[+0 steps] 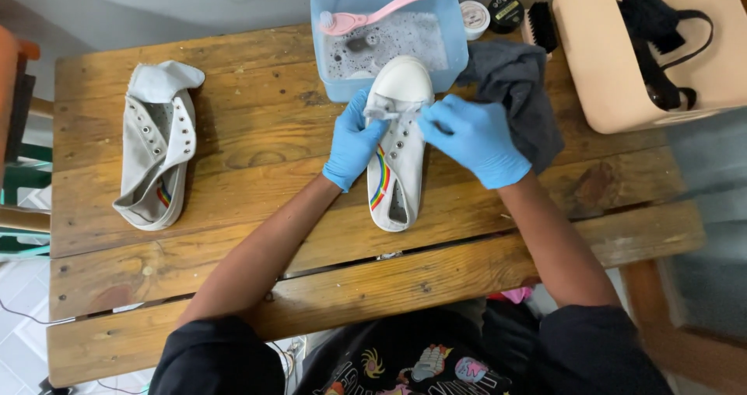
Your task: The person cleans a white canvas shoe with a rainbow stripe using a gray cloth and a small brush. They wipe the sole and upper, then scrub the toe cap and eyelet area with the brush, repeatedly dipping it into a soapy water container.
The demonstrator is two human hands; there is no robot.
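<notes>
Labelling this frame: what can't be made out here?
Head view only:
- Toe of the white sneaker: partly covered by the left hand and right hand.
- Blue tub contents: hidden under suds.
- Small jars: too small to identify.
- Beige bin: cut off by the frame edge.

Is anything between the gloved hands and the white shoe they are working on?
Nothing visible. The left hand grips the white shoe at its side, and the right hand touches its tongue area. The soapy tub and grey cloth lie beyond and beside it.
</notes>
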